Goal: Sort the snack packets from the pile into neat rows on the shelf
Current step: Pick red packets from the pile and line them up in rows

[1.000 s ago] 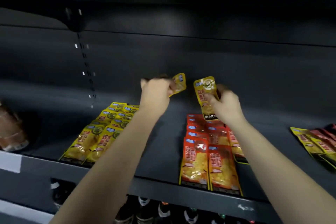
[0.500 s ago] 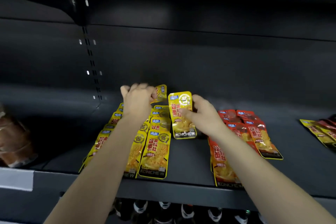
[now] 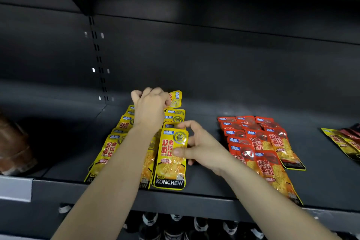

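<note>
Yellow snack packets lie in overlapping rows on the dark shelf. My left hand is at the back of these rows and pinches a small yellow packet that stands tilted up. My right hand holds another yellow packet by its right edge, thumb on its face; it lies flat at the front of the right yellow row. Red packets form rows to the right.
A loose pile of yellow and dark red packets lies at the far right of the shelf. A brown wrapped item sits at the left edge. Bottles stand on the level below. The shelf's back wall is close behind my left hand.
My right hand has brought its yellow packet down and forward onto the front of the yellow row. My left hand stays at the back with its packet. The view has shifted left.
</note>
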Available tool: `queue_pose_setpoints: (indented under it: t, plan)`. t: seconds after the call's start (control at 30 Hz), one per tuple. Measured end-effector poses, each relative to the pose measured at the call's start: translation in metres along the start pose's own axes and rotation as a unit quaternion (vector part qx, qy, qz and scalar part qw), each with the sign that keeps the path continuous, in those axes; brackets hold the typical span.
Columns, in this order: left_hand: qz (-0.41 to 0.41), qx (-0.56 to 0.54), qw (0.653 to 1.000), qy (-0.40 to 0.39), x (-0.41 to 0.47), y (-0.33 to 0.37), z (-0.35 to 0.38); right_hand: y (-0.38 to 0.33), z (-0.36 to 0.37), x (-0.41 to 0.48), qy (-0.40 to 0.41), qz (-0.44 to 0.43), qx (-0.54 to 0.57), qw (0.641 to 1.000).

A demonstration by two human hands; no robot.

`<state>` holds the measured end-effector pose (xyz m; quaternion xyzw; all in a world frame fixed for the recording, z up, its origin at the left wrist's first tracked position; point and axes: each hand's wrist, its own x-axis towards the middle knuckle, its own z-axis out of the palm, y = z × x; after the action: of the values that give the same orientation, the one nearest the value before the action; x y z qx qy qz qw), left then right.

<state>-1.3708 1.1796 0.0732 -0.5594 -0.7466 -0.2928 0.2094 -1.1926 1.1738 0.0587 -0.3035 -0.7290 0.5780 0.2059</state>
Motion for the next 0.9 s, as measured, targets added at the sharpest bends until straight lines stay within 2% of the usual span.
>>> queue_pose_setpoints:
  t: [0.1,0.23,0.5,0.8,0.9]
  plan:
    - [-0.005,-0.004,1.0,-0.002,-0.002,0.0,0.001,0.001,0.003,0.0,-0.004,0.0,-0.012,1.0]
    - [-0.01,-0.002,1.0,-0.006,-0.003,-0.002,0.002,0.004,0.002,0.005,0.043,-0.015,-0.042,0.998]
    - [-0.009,-0.001,1.0,-0.01,-0.005,0.002,0.003,0.003,-0.003,0.01,0.095,-0.043,-0.192,0.976]
    - [-0.013,-0.011,1.0,-0.013,-0.007,0.002,0.003,-0.005,-0.001,0.016,0.112,-0.028,-0.284,0.952]
    - [-0.008,-0.004,1.0,-0.018,-0.007,0.001,0.002,-0.007,-0.004,0.018,0.103,-0.01,-0.281,0.954]
